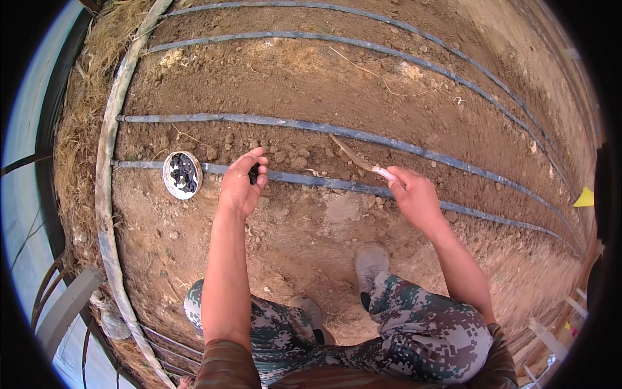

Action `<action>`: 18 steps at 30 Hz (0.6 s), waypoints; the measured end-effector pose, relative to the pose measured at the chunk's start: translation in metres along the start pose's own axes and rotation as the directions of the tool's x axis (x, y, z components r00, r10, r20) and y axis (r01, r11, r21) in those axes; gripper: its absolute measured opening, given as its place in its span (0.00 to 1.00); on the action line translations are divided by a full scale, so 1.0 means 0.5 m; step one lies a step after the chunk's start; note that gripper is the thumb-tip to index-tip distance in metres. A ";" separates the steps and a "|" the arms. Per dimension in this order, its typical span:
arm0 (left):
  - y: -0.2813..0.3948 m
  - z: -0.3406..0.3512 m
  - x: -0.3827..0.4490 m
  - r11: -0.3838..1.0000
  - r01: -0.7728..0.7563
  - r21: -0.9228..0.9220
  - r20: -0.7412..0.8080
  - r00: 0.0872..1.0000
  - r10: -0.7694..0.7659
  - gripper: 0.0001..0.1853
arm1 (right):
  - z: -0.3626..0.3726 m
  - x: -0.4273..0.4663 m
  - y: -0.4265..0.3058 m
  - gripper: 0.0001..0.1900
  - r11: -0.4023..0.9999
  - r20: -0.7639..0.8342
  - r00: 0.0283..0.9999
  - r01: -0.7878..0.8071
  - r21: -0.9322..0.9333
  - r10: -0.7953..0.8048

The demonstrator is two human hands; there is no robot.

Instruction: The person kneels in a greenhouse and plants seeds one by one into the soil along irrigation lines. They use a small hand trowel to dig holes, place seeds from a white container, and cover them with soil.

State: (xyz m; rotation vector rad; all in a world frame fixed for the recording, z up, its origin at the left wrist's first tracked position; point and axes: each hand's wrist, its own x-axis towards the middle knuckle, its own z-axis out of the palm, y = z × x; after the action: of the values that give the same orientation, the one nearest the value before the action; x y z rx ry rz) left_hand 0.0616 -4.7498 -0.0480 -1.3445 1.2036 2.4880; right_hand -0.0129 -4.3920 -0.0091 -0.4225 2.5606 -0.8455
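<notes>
My left hand point(244, 181) is curled around some small dark pieces point(253, 173), partly hidden by the fingers, above the nearest drip hose point(311, 180). Left of it a round white bowl point(166, 181) holds several black pieces point(183, 171) and rests over the same hose. In my right hand point(413, 197) is the pale pink handle of a tool point(354, 154) with a long, narrow, soil-coloured blade. Its blade points up and left, over the loose soil between two hoses. Whether the tip touches the ground, I cannot tell.
Further drip hoses point(291, 121) cross the brown soil point(272, 82). On the left they join a thick pale pipe point(104, 180), with dry straw point(80, 160) and plastic sheeting point(29, 233) beyond. My shoes point(371, 262) stand on bare soil. A yellow piece point(584, 198) shows at far right.
</notes>
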 end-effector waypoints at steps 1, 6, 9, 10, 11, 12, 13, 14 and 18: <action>0.013 -0.004 0.001 1.000 0.009 -0.013 0.007 1.000 -0.008 0.15 | 0.012 -0.004 -0.006 0.15 1.000 0.009 1.000 -0.009 -0.004 0.009; 0.084 -0.007 0.002 0.983 0.015 0.181 0.136 0.990 -0.040 0.15 | 0.042 -0.023 -0.036 0.16 0.998 0.011 0.998 0.055 -0.004 -0.055; 0.111 -0.025 -0.021 0.971 0.002 0.240 0.222 0.973 -0.057 0.15 | 0.045 -0.028 -0.064 0.17 0.995 -0.033 0.996 0.080 -0.054 -0.082; 0.116 -0.033 -0.029 0.970 -0.008 0.243 0.237 0.970 -0.052 0.14 | 0.046 -0.027 -0.075 0.17 0.993 -0.042 0.994 0.097 -0.067 -0.100; 0.117 -0.045 -0.041 0.972 -0.003 0.233 0.223 0.974 -0.050 0.14 | 0.048 -0.028 -0.086 0.17 0.988 -0.061 0.989 0.128 -0.080 -0.134; 0.117 -0.058 -0.052 0.978 -0.002 0.210 0.220 0.974 -0.045 0.14 | 0.052 -0.027 -0.099 0.17 0.986 -0.061 0.988 0.138 -0.094 -0.144; 0.115 -0.071 -0.062 0.985 -0.004 0.172 0.229 0.973 -0.036 0.14 | 0.056 -0.027 -0.112 0.17 0.981 -0.070 0.983 0.162 -0.110 -0.170; 0.111 -0.087 -0.073 0.988 -0.004 0.156 0.222 0.975 -0.031 0.12 | 0.061 -0.028 -0.123 0.16 0.975 -0.072 0.979 0.182 -0.125 -0.192; 0.095 -0.145 -0.115 0.996 0.040 0.082 0.164 0.985 -0.054 0.11 | 0.052 -0.029 -0.166 0.17 0.923 0.254 0.950 0.252 -0.291 -0.180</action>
State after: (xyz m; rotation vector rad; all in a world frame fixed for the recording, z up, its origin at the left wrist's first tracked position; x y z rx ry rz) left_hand 0.1272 -4.8144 0.0003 -1.1086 1.2045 2.4369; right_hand 0.0248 -4.4627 0.0275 -0.8647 2.4691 -0.4151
